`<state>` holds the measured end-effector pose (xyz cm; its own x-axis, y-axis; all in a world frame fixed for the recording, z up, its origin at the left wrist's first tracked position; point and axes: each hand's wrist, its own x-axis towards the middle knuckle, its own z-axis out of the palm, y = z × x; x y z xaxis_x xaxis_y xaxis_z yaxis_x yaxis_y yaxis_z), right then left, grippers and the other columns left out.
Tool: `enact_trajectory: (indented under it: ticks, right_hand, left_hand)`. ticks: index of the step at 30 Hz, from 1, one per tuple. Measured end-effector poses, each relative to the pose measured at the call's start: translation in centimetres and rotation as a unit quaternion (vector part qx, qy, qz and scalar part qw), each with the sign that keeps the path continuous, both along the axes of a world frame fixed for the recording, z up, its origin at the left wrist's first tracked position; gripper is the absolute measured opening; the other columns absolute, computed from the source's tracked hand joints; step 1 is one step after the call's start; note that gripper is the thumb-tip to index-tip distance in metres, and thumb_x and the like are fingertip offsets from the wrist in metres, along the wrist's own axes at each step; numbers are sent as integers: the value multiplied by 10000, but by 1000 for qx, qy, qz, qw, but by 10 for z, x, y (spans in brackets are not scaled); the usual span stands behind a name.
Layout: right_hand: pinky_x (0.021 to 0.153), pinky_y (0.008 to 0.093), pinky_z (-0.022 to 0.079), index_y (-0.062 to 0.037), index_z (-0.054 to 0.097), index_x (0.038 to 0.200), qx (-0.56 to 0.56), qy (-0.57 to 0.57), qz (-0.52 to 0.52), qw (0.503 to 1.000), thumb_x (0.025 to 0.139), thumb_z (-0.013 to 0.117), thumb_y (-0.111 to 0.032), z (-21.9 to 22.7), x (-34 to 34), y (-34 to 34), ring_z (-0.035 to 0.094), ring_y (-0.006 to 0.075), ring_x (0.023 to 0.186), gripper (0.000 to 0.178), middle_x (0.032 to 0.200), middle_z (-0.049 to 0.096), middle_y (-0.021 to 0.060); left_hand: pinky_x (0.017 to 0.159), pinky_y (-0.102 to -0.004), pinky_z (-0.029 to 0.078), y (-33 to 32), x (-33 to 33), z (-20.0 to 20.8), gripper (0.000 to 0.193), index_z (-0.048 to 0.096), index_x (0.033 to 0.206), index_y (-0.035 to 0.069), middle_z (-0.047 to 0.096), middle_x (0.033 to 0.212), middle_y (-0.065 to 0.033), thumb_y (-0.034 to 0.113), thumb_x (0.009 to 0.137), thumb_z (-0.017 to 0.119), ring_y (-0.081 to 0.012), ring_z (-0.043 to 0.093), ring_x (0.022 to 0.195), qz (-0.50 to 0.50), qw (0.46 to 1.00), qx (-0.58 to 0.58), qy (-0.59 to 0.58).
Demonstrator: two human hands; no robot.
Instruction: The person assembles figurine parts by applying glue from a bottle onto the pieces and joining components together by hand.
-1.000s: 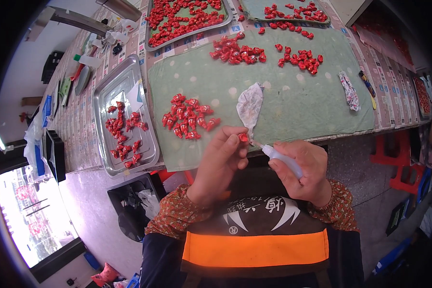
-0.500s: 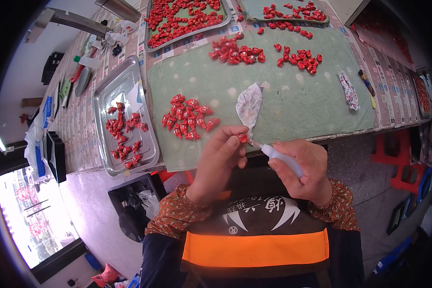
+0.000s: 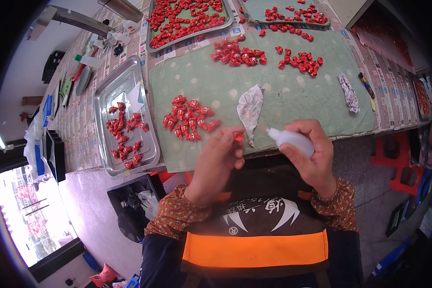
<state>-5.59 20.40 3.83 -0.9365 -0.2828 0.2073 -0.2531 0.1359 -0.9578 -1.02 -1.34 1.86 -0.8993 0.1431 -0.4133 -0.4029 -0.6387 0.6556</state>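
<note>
Between the thumb and fingers of my left hand (image 3: 221,152) is a small shiny red piece (image 3: 238,137), held over the near edge of the green cloth (image 3: 302,103). My right hand (image 3: 312,153) is wrapped round a pale squeeze bottle (image 3: 296,142), its thin nozzle pointing up and left, apart from the red piece. A crumpled white patterned rag (image 3: 250,108) lies on the cloth just beyond both hands. Left of it sits a cluster of red figure-like pieces (image 3: 187,117). Two more groups, a larger red pile (image 3: 235,53) and a smaller red pile (image 3: 301,62), lie farther back.
At the left stands a metal tray (image 3: 100,103) with several red pieces. Behind are a full metal tray (image 3: 230,21) and a cloth-lined tray (image 3: 254,14). A second rolled rag (image 3: 348,93) and a yellow-and-dark tool (image 3: 367,86) lie right. Red stools (image 3: 394,156) stand below the table.
My right hand has drawn the bottle away from the red piece, to the right and slightly up. My left hand has shifted slightly left, still holding the piece.
</note>
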Motion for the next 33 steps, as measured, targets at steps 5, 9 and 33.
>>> enact_trajectory:
  ticks: [5,9,33]
  right_hand:
    - [629,255,488,-18,619,977,55,60,-8,997,836,734,-125,-24,-23,1,629,159,696,211,880,637,80]
    - [562,316,482,-42,617,976,186,152,-16,971,825,735,-163,-29,-28,-3,614,235,652,226,833,582,89]
    - [800,405,512,-67,607,1045,498,399,-57,768,820,586,-52,-26,-129,27,580,293,994,226,1058,592,88]
  left_hand:
    - [597,-222,415,-6,-4,4,295,538,1176,52,490,952,-20,295,1014,489,-102,477,783,42,999,-3,11]
    - [589,-218,397,-10,-6,5,291,532,1178,63,477,943,-16,300,1016,482,-99,469,781,56,998,-21,21]
    - [586,-208,436,14,-1,-3,225,554,1123,56,486,878,24,245,1016,495,-43,471,724,-11,999,-6,33]
